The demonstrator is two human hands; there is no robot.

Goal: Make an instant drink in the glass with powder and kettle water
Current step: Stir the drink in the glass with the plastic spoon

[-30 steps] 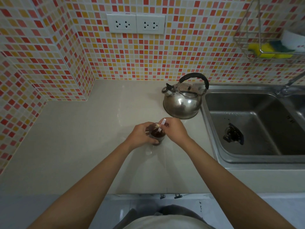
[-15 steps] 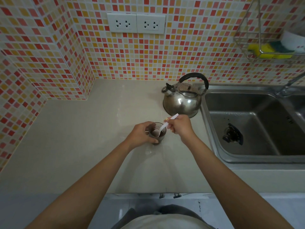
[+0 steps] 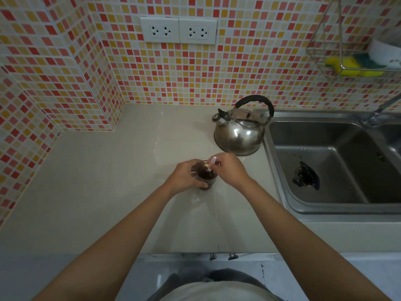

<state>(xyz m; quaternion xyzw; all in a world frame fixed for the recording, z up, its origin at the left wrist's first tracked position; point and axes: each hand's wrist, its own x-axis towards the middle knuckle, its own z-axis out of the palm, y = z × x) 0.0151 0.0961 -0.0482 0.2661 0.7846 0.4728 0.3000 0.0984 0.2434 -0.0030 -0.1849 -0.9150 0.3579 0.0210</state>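
A small clear glass [image 3: 206, 177] with dark brown drink stands on the beige counter [image 3: 108, 181]. My left hand [image 3: 184, 175] wraps around its left side. My right hand [image 3: 230, 168] pinches a white plastic spoon [image 3: 211, 162] whose lower end dips into the drink. The steel kettle [image 3: 239, 132] with a black handle sits behind and to the right, close to my right hand, its spout pointing left. No powder packet shows.
A steel sink [image 3: 338, 161] lies right of the kettle, with a dark strainer in its drain and a tap at the far right. A wire rack [image 3: 355, 55] with sponges hangs on the tiled wall. Two double sockets [image 3: 179, 30] sit above the counter.
Half a second ago the spoon was tilted out to the right with my right hand drawn back; now the hand is over the glass again and the spoon stands steeply in the drink.
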